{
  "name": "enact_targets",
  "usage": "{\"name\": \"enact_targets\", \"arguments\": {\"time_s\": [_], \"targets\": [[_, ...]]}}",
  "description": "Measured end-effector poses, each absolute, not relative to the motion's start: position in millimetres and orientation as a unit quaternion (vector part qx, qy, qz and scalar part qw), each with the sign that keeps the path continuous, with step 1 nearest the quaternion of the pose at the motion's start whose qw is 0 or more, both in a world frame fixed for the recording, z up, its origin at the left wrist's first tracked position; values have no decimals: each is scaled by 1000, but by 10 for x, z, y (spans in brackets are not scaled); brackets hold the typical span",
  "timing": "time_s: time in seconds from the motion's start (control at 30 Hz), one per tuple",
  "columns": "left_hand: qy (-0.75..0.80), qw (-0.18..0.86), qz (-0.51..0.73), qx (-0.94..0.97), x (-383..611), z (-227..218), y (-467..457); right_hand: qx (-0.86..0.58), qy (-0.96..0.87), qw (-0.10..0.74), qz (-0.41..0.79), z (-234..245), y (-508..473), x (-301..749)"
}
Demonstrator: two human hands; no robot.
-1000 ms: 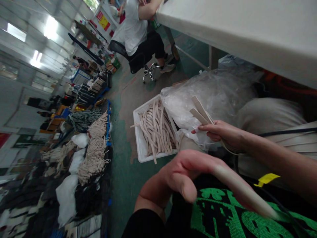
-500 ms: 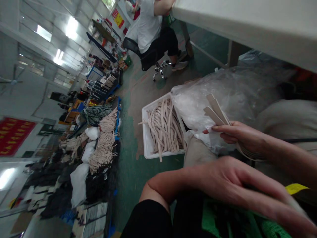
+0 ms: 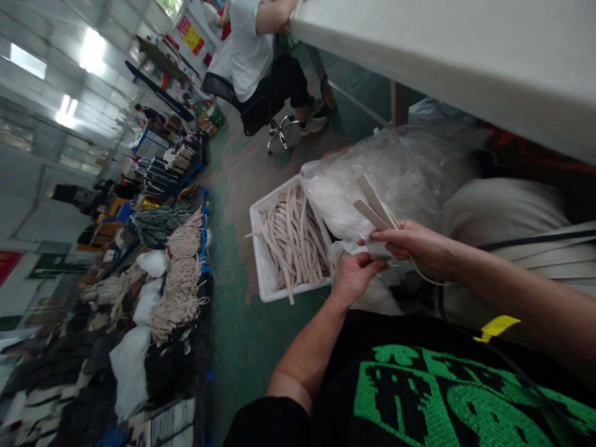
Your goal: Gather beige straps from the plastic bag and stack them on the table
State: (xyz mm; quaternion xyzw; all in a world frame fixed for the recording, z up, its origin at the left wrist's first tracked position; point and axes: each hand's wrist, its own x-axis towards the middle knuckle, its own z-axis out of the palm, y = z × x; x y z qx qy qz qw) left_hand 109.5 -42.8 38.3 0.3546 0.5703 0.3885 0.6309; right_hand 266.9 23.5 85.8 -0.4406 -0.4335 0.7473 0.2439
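My right hand [image 3: 410, 241] is closed around a few flat beige webbing straps [image 3: 372, 202]. Their cut ends stick out past the fingertips, and thin lengths trail below the palm. Just beside it, my left hand [image 3: 354, 276] has thumb and fingers pinched together close to the right fingertips. What lies in that pinch is too small to make out. Beyond both hands, a white plastic bin [image 3: 261, 264] on the floor holds a heap of loose beige straps [image 3: 298, 239], with some ends over its rim.
Clear plastic bags [image 3: 395, 167] lie beside the bin, under a pale-topped table [image 3: 442, 43]. A big beige bundle [image 3: 503, 208] is at the right. A seated person [image 3: 251, 56] works farther off. Bundled cords [image 3: 179, 298] lie on pallets at left.
My left hand has swung from low and close to the camera up to the right hand's fingertips. The right hand keeps the straps. The view has shifted, so the bin appears farther left.
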Motion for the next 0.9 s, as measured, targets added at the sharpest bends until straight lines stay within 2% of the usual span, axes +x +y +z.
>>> {"name": "enact_targets", "arguments": {"time_s": [0.2,0.4,0.5,0.67,0.9], "targets": [[546,658,369,364,1060,371,-510,-441,-466,240,728,848,251,2663],[535,667,410,316,1102,391,-535,-488,-501,228,677,794,275,2648],[514,704,406,275,1147,442,-550,-533,-520,226,629,781,288,2634],[485,751,403,196,1227,533,-606,-545,-527,221,614,749,301,2618],[505,738,413,173,1221,445,-678,-546,-535,237,600,714,310,2632]]}}
